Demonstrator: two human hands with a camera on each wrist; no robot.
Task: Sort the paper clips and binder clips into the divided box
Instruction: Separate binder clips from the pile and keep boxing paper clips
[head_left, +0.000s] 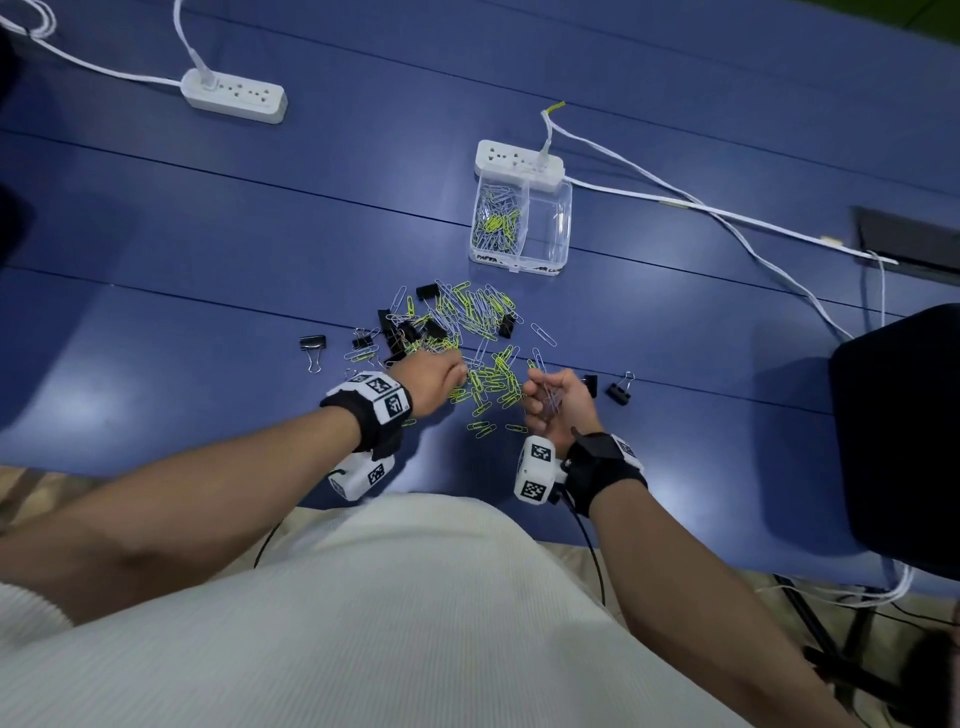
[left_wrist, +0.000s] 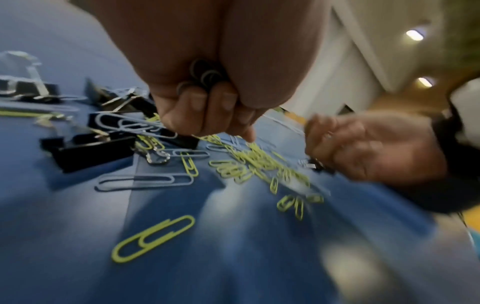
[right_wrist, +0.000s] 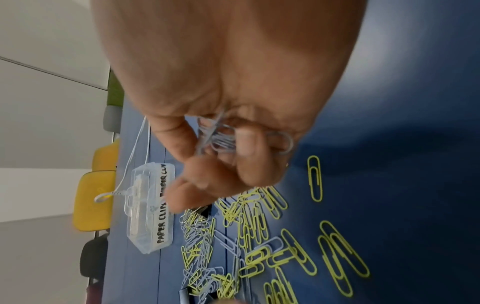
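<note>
A heap of yellow-green and silver paper clips (head_left: 478, 332) mixed with black binder clips (head_left: 312, 343) lies on the blue table (head_left: 208, 270). Behind it stands the clear divided box (head_left: 522, 228); its left compartment holds paper clips and its right one looks bare. Labels on the box (right_wrist: 153, 207) read PAPER CLIPS and BINDER CLIPS. My left hand (head_left: 457, 371) is at the heap's near left, fingers curled around a few paper clips (left_wrist: 207, 76), one fingertip (left_wrist: 249, 135) down among the clips. My right hand (head_left: 540, 395) grips a bunch of silver paper clips (right_wrist: 226, 139) just above the table.
Two white power strips (head_left: 234, 96) (head_left: 519, 163) with cables (head_left: 727, 218) lie on the far side, one right behind the box. A black chair back (head_left: 904, 441) stands at the right edge. Stray binder clips (head_left: 618, 392) lie beside my right hand.
</note>
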